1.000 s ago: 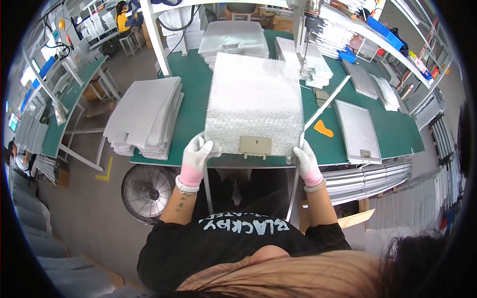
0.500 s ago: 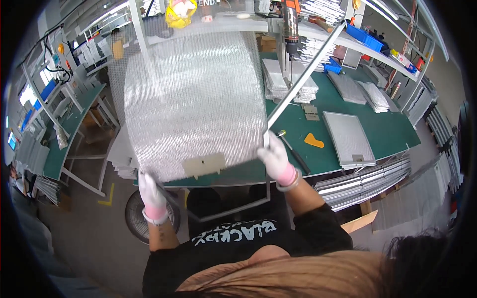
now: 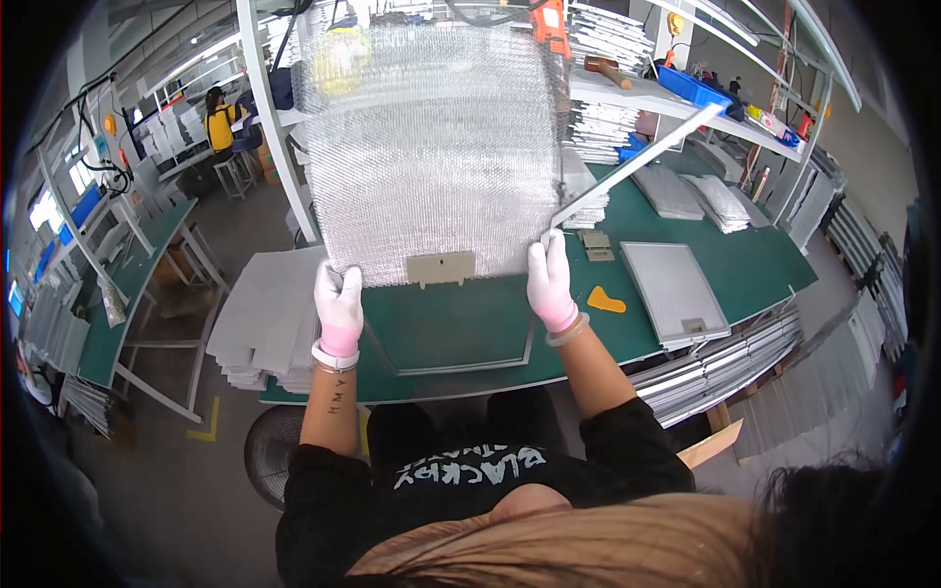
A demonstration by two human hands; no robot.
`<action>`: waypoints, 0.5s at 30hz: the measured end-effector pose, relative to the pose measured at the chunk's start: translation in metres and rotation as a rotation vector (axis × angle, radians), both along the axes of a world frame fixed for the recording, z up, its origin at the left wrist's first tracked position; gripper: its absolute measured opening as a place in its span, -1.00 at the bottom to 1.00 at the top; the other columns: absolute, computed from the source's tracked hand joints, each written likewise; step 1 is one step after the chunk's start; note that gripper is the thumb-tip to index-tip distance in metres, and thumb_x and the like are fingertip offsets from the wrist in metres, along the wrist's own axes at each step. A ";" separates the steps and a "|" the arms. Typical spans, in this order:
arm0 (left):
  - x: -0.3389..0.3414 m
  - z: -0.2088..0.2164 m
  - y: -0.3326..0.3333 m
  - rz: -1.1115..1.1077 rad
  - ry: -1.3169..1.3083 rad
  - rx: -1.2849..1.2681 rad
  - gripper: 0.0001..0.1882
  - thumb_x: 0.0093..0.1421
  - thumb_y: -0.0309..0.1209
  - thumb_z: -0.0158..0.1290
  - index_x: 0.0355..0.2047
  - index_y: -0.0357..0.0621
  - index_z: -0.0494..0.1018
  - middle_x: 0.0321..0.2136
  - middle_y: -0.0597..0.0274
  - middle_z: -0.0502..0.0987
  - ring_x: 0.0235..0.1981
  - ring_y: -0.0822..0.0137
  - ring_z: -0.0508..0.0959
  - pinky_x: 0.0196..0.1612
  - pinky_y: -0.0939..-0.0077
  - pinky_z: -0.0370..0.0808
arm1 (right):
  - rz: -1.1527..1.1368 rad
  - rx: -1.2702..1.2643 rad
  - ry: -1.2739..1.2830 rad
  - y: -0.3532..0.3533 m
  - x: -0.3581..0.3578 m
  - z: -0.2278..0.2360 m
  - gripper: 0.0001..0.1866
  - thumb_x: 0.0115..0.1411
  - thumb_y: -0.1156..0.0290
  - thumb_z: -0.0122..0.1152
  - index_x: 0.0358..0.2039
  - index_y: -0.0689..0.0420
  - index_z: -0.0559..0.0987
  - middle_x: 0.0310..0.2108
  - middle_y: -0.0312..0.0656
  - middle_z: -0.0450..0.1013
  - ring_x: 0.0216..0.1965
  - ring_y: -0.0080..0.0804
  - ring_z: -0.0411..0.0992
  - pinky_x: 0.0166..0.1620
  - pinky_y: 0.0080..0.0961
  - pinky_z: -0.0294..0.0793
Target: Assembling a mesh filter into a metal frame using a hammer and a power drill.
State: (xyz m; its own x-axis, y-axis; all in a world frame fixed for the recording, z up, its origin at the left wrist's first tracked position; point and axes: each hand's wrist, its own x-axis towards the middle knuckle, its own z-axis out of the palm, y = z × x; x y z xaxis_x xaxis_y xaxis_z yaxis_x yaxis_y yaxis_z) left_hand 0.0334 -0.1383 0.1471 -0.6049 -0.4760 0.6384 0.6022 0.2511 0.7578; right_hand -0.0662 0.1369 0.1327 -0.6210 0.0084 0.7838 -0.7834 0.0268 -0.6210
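Between my two gloved hands a silvery mesh sheet [image 3: 431, 186] is held up, tilted, over the green workbench. A beige latch plate [image 3: 441, 268] sits at the middle of its near edge. My left hand [image 3: 339, 306] pinches the near left corner. My right hand [image 3: 552, 284] is closed at the near right corner, where a thin metal bar [image 3: 637, 174] juts out to the far right. Below the sheet hangs a slim metal frame piece [image 3: 463, 369], which seems joined to the bar; the joint is hidden by my right hand.
On the green bench [image 3: 627, 363] lie a finished-looking framed mesh panel [image 3: 676, 289], a yellow scraper [image 3: 607, 300] and beige plates [image 3: 595, 246]. Stacked mesh sheets [image 3: 260, 314] stand at left. A shelf [image 3: 637, 96] holds a mallet [image 3: 610, 71] and a blue bin [image 3: 691, 86]. A person in yellow [image 3: 220, 125] is far left.
Both hands have moved up and away from my body, the left also rightward. The mesh sheet and frame piece have shifted farther over the bench. My right forearm hides the hammer seen before.
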 end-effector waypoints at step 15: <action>-0.008 -0.037 0.000 0.041 -0.031 0.005 -0.75 0.21 -0.49 0.12 -0.49 -0.14 0.25 -0.56 0.50 0.23 -0.52 0.64 0.19 -0.47 0.64 0.22 | -0.028 0.037 -0.097 0.018 -0.006 -0.020 -0.64 0.26 0.37 0.19 -0.56 0.13 0.23 -0.58 -0.40 0.14 -0.51 -0.60 0.07 -0.45 -0.57 0.18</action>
